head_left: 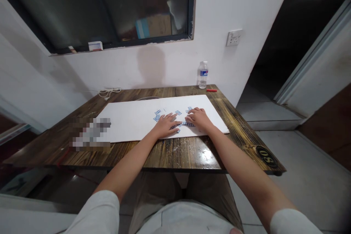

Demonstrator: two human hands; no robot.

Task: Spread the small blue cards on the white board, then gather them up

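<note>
White board on wood desk, small blue-striped tiles scattered mid-board; L hand and R hand lie flat, fingers spread, gripping nothing, tiles between and just beside both.

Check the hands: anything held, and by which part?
Nothing clearly gripped: left hand and right hand lie flat on the white board, fingertips at small blue-printed pieces.

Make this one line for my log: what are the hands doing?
left hand: flat on white board | right hand: flat beside small blue-striped pieces
</note>
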